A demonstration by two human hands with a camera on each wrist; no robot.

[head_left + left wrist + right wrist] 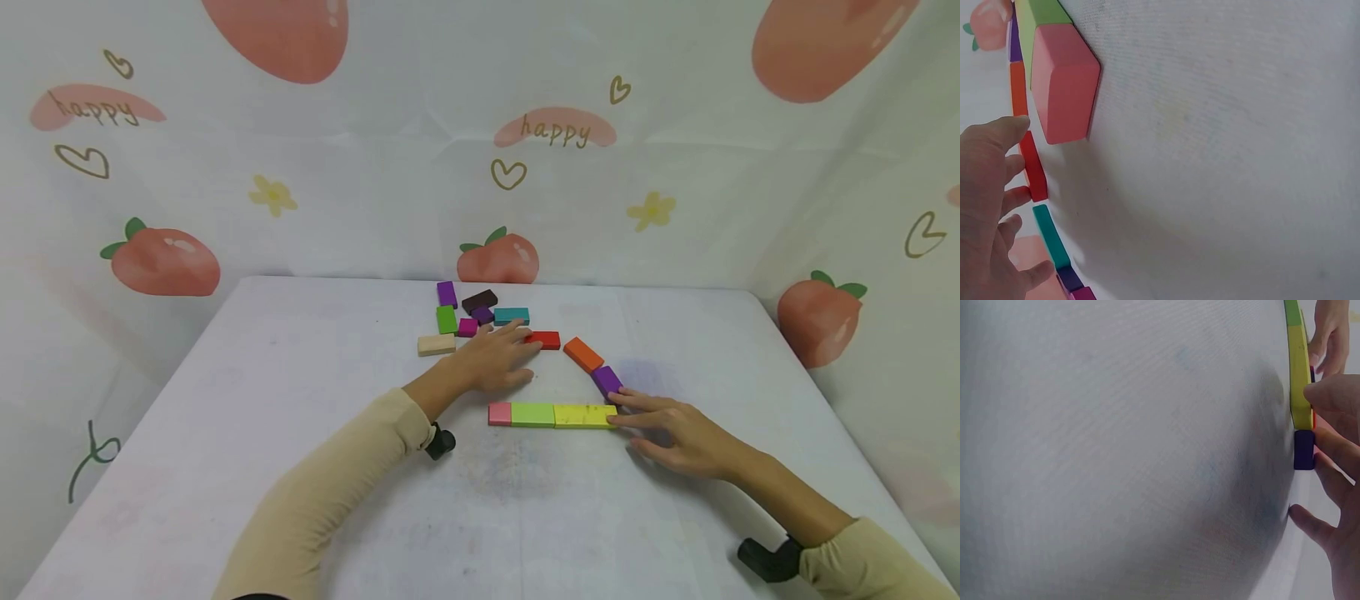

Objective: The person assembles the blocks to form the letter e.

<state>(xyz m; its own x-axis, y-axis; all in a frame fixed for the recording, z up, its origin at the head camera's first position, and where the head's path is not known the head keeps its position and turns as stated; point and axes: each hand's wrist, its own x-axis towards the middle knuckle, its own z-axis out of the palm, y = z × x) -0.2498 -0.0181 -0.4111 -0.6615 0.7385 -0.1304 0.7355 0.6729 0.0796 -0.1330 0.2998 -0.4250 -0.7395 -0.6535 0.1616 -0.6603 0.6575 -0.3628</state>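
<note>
In the head view my left hand [491,360] reaches over the far middle of the table with fingers spread. Its fingertips are right at a red block [546,340] and close to a teal block [512,316]. My right hand [678,433] lies lower on the right, fingers extended. Its fingertips meet the right end of a yellow block [585,416] and the near end of a purple block [607,381]. Left of the yellow block, a light green block [532,415] and a pink block [499,414] continue the straight row. An orange block [583,354] slants between red and purple.
Beyond the left hand lie a cream block [437,345], a green block [446,319], a magenta block [468,327], a dark purple block [482,315], a dark brown block [480,301] and a violet block [447,294]. A printed curtain [420,167] hangs behind the white table [300,350].
</note>
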